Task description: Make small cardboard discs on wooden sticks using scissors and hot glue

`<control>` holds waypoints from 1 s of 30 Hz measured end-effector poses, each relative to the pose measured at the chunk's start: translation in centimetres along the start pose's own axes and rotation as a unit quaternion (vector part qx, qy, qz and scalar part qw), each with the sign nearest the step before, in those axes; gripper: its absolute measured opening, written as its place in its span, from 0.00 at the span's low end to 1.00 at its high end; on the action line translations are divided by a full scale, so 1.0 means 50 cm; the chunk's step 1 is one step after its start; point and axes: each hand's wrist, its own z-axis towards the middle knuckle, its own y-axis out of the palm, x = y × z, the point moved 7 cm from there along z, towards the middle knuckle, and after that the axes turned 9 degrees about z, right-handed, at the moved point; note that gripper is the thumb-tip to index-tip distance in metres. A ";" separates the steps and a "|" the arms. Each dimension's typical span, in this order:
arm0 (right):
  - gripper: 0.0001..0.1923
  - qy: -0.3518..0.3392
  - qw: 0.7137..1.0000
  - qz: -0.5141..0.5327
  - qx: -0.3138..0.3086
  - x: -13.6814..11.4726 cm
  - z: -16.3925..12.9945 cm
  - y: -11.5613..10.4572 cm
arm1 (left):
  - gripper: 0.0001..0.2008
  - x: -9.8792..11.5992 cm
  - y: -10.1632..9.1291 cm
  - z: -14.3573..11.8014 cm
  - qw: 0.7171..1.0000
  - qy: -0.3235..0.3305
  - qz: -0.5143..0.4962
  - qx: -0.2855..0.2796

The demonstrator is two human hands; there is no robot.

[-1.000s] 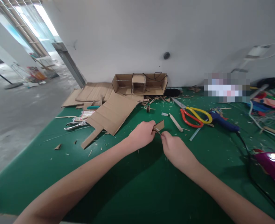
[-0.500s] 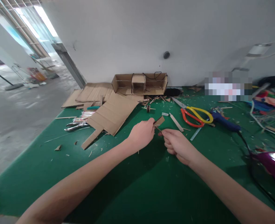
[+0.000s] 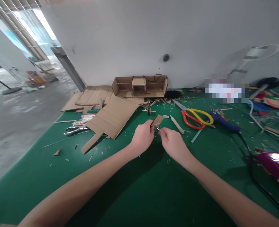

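My left hand (image 3: 142,137) is closed around a small piece of cardboard (image 3: 158,119), whose end sticks out past the fingers. Close beside it, my right hand (image 3: 173,141) pinches a thin stick (image 3: 156,128) that meets the cardboard's lower edge. I cannot tell whether the stick's tip goes into the cardboard. Just beyond the hands lie a short clear glue piece (image 3: 165,116) and a whitish pen-shaped tool (image 3: 177,124). Further off is a small cardboard piece crossed by a stick (image 3: 149,111).
Scissors with red and yellow handles (image 3: 193,118) and a blue glue gun (image 3: 224,122) lie right on the green table (image 3: 130,195). A cardboard box (image 3: 122,86) stands against the wall. Cardboard sheets (image 3: 115,115) and pliers (image 3: 76,130) lie left. A magenta device (image 3: 271,167) sits far right.
My right hand has come closer to my left hand, and less of the stick shows between them. The cardboard piece is tilted a little differently. The whole view has shifted slightly.
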 end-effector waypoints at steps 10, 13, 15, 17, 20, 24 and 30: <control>0.11 0.090 0.985 0.134 -0.055 0.009 0.009 0.023 | 0.07 0.002 -0.010 -0.004 0.998 0.000 -0.038 0.047; 0.11 0.049 0.994 0.096 -0.025 0.004 0.013 0.007 | 0.07 0.005 -0.012 -0.002 0.999 0.010 -0.021 0.033; 0.11 -0.022 0.999 -0.035 -0.015 -0.011 0.015 -0.002 | 0.07 0.006 -0.011 -0.002 0.999 0.020 -0.015 0.027; 0.11 -0.101 0.964 -0.244 -0.021 -0.026 0.012 0.002 | 0.07 0.005 -0.007 -0.004 0.999 0.031 -0.015 0.023; 0.13 -0.143 0.900 -0.410 -0.034 -0.023 0.006 0.015 | 0.07 0.000 0.003 -0.005 0.999 0.034 -0.021 0.019; 0.13 -0.131 0.911 -0.390 -0.032 -0.016 0.007 0.022 | 0.08 -0.006 0.011 -0.004 0.999 0.030 -0.037 0.019; 0.15 -0.083 0.966 -0.243 -0.002 -0.018 0.035 0.011 | 0.08 0.001 0.002 -0.002 0.999 0.026 -0.028 0.025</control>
